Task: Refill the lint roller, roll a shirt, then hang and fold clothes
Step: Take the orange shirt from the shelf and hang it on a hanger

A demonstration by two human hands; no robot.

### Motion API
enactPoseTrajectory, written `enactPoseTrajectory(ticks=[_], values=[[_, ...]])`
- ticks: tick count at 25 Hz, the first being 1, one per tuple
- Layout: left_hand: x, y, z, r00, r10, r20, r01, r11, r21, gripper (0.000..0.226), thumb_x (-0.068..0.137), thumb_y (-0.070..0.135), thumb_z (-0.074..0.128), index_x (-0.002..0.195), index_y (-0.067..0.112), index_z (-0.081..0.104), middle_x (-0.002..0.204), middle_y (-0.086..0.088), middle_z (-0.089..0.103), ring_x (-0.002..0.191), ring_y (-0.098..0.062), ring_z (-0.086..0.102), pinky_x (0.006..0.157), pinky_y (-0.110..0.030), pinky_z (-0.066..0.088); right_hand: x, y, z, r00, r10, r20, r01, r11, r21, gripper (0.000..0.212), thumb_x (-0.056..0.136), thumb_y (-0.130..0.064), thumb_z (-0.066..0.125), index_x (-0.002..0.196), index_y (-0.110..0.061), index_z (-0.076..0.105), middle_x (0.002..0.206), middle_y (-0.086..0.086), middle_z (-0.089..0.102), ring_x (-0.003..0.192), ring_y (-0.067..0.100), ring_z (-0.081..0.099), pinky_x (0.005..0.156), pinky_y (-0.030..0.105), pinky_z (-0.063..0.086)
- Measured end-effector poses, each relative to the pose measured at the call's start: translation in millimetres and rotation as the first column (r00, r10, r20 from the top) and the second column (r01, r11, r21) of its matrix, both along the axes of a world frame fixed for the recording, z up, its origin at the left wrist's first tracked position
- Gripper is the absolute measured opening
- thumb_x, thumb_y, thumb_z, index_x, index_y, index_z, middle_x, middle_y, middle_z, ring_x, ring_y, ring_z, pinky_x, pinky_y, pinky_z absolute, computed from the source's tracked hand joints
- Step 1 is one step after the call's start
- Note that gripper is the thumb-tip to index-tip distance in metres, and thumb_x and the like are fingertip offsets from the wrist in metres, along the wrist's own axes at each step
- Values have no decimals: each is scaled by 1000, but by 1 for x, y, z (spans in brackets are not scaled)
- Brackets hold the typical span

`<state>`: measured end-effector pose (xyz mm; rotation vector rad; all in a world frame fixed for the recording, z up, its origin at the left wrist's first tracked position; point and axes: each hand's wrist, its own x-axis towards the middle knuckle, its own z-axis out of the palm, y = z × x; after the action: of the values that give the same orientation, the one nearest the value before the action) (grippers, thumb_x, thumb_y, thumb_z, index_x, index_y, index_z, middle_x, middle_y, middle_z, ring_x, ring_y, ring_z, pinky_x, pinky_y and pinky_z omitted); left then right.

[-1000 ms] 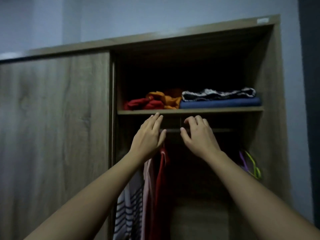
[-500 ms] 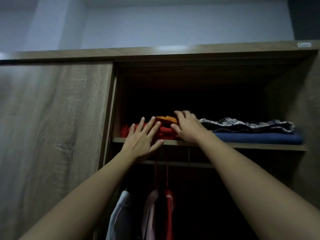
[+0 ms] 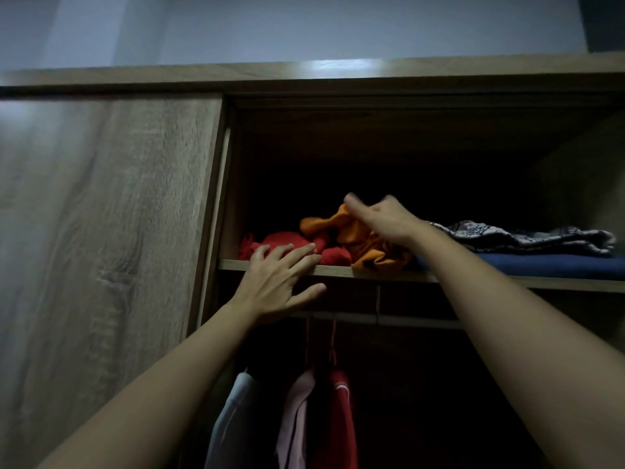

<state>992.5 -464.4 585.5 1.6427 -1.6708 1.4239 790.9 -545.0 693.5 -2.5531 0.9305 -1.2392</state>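
Observation:
On the wardrobe's upper shelf (image 3: 341, 271) lie a crumpled red garment (image 3: 282, 239) and, right of it, a crumpled orange garment (image 3: 363, 247). My left hand (image 3: 279, 282) is open with spread fingers; it rests on the shelf's front edge and its fingertips touch the red garment. My right hand (image 3: 384, 218) is blurred and reaches over the orange garment. Its fingers are pinched on a raised fold of the orange cloth, which is lifted at the top.
A folded blue garment (image 3: 541, 266) with a black-and-white patterned one (image 3: 527, 235) on it fills the shelf's right side. Below the shelf, a rail (image 3: 406, 321) carries a white (image 3: 233, 418), a pink (image 3: 297, 411) and a red garment (image 3: 341, 418). A closed wooden door (image 3: 101, 231) is at left.
Both hands rose from the hanging rail to the upper shelf. The right hand went onto the orange garment and pulled a fold of it up; the view tilted upward.

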Motion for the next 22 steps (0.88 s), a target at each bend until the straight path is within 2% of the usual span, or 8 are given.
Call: enactPoseTrajectory(ticks=[2, 4, 6, 8, 11, 17, 20, 22], values=[[2, 0, 0, 1000, -18, 11, 18, 1000, 1, 73, 87, 70, 9, 133, 27, 47, 143, 2, 46, 125, -26, 50, 98, -52, 36, 6, 3, -4, 974, -123, -191, 111, 991, -70, 72, 79, -55, 60, 140, -27, 35, 150, 13, 21, 131, 37, 34, 99, 45, 38], [3, 1, 0, 1000, -28, 13, 28, 1000, 9, 73, 87, 69, 8, 134, 27, 46, 144, 2, 46, 125, -26, 49, 99, -52, 36, 9, 3, -4, 972, -83, -219, 97, 994, 54, 85, 78, -40, 68, 145, -34, 17, 150, 12, 26, 129, 36, 38, 98, 44, 40], [4, 1, 1, 999, -39, 21, 39, 999, 12, 72, 88, 68, 8, 134, 27, 45, 144, 2, 46, 125, -26, 50, 99, -52, 37, 10, 5, -5, 975, -66, -214, 85, 993, 81, 75, 78, -35, 68, 142, -24, 31, 132, 9, 48, 112, 27, 52, 91, 39, 46], [5, 0, 0, 999, -41, 26, 41, 999, 3, 70, 89, 66, 9, 133, 27, 45, 143, 2, 47, 123, -26, 52, 97, -51, 38, 13, 8, -4, 960, -192, -204, 168, 978, -127, 56, 76, -33, 69, 127, -20, 49, 112, 4, 58, 99, 22, 58, 82, 36, 51], [7, -2, -2, 998, -42, 36, 43, 999, -24, 66, 90, 65, 16, 131, 25, 48, 140, 2, 50, 119, -26, 55, 95, -51, 40, 6, 21, 2, 930, -358, 80, 346, 785, -514, 46, 79, -24, 66, 122, -24, 52, 113, 5, 59, 102, 26, 58, 81, 39, 51], [2, 1, 0, 986, -155, -58, 152, 987, -50, 79, 83, 76, 14, 134, 23, 41, 144, 2, 45, 123, -24, 51, 98, -51, 34, -67, 48, 33, 895, -290, 338, 444, 634, -633, 44, 82, -21, 67, 123, -22, 51, 116, 12, 56, 108, 33, 53, 81, 41, 46], [-29, 10, 9, 781, -492, -384, 416, 870, -265, 85, 70, 78, 37, 140, 38, 12, 157, 2, 11, 139, -21, 27, 108, -54, 18, -105, 68, 41, 888, -243, 390, 452, 616, -645, 46, 80, -23, 68, 123, -21, 52, 118, 13, 56, 110, 35, 53, 84, 43, 46], [-68, 20, 27, 697, -632, -338, 481, 762, -433, 94, 65, 76, 48, 139, 43, 0, 158, -3, -1, 143, -24, 16, 108, -59, 11, -123, 79, 43, 886, -198, 419, 447, 603, -661, 44, 79, -24, 66, 121, -21, 53, 119, 13, 57, 109, 35, 53, 84, 42, 45]])
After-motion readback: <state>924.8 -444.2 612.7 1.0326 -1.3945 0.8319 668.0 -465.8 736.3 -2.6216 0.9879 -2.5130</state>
